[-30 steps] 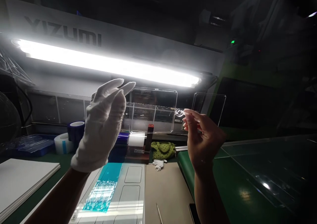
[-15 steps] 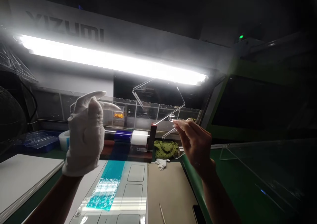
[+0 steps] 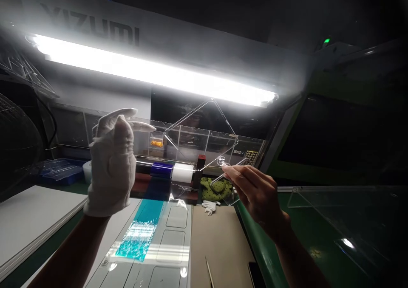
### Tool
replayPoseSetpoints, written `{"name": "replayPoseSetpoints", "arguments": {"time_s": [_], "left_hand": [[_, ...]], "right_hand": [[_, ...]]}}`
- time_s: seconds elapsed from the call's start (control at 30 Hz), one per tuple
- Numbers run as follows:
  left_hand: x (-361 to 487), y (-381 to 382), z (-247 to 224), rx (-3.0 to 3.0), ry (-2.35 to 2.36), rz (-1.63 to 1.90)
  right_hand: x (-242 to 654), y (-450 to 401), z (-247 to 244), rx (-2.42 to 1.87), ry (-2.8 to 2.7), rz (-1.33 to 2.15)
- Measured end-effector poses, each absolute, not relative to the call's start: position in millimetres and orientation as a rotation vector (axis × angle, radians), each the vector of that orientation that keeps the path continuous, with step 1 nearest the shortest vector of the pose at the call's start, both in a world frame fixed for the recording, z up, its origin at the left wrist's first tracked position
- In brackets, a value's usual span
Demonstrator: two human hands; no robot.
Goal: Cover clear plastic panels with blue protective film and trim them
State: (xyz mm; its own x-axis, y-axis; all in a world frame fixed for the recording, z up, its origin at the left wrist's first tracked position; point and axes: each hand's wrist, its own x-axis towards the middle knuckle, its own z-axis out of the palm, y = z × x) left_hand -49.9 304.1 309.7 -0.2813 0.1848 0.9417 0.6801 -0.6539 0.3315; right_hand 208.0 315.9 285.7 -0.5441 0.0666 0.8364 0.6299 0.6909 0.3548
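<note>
My right hand (image 3: 255,190) is bare and pinches a clear plastic piece (image 3: 227,121) between thumb and fingertips. The piece is thin and see-through, with bright angular edges and a small curled part beside my fingertips. It hangs in the air below the lamp, and its full outline is hard to make out against the background. Raised at the left, my left hand (image 3: 113,165) wears a white glove. Its fingers are apart and nothing shows between them; it is separate from the clear piece.
A bright tube lamp (image 3: 153,70) spans the top. Below are a clear divided box (image 3: 191,141), a blue film roll (image 3: 161,170), a white roll (image 3: 182,173) and a green dotted pouch (image 3: 216,190). Teal film (image 3: 148,211) lies on a printed sheet (image 3: 177,249). A brown board (image 3: 219,237) holds a thin pointed tool (image 3: 208,271).
The clear piece has turned, so its edges form a more peaked outline under the lamp. My right hand sits slightly lower and further right. My left hand keeps its pose.
</note>
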Motion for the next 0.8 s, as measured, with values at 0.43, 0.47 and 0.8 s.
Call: {"name": "replayPoseSetpoints", "arguments": {"time_s": [0.43, 0.47, 0.8], "left_hand": [[-42, 308, 297, -1.653, -1.122, -2.092], [-41, 309, 295, -1.673, -1.135, -2.073], [-55, 334, 230, -2.150, -1.530, -1.693]], "right_hand": [[214, 309, 241, -0.672, -2.063, -0.611], [214, 308, 227, -0.723, -2.070, -0.561], [229, 269, 80, -1.250, -2.220, -0.070]]}}
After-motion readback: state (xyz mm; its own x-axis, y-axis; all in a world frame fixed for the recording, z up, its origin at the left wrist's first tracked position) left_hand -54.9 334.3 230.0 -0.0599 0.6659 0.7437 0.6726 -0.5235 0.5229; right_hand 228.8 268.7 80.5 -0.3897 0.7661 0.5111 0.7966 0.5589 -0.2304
